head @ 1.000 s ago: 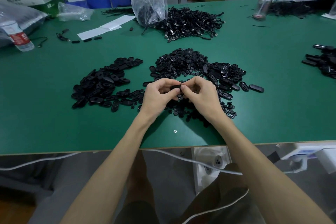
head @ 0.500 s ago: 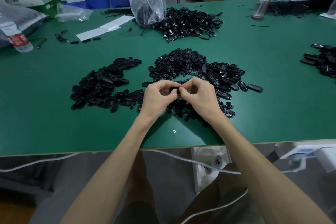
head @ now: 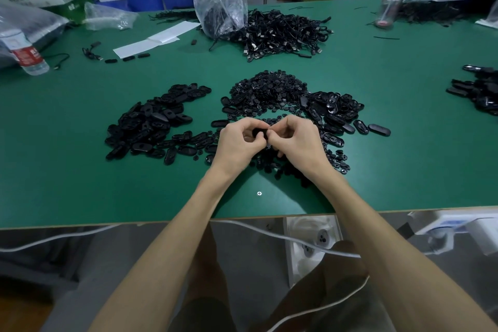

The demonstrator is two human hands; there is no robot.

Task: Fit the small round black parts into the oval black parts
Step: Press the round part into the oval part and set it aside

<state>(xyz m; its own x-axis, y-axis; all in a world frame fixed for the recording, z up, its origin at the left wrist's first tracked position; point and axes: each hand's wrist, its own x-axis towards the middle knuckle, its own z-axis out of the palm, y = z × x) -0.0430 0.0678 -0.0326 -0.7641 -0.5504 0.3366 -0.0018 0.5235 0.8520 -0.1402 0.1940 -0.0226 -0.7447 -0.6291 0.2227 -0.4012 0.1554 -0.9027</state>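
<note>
Big green table (head: 80,170) takes up most of the shot. Far side has a tangled heap of black cables (head: 283,32) next to a clear plastic bag (head: 219,5). Closer in: a pile of oval black parts (head: 151,124) on the left, more ovals (head: 336,113) on the right, and a mound of small round black parts (head: 269,89) between them. Left hand (head: 238,143) and right hand (head: 297,141) meet fingertip to fingertip, both pinching one black piece (head: 260,133), too hidden to tell which kind.
</note>
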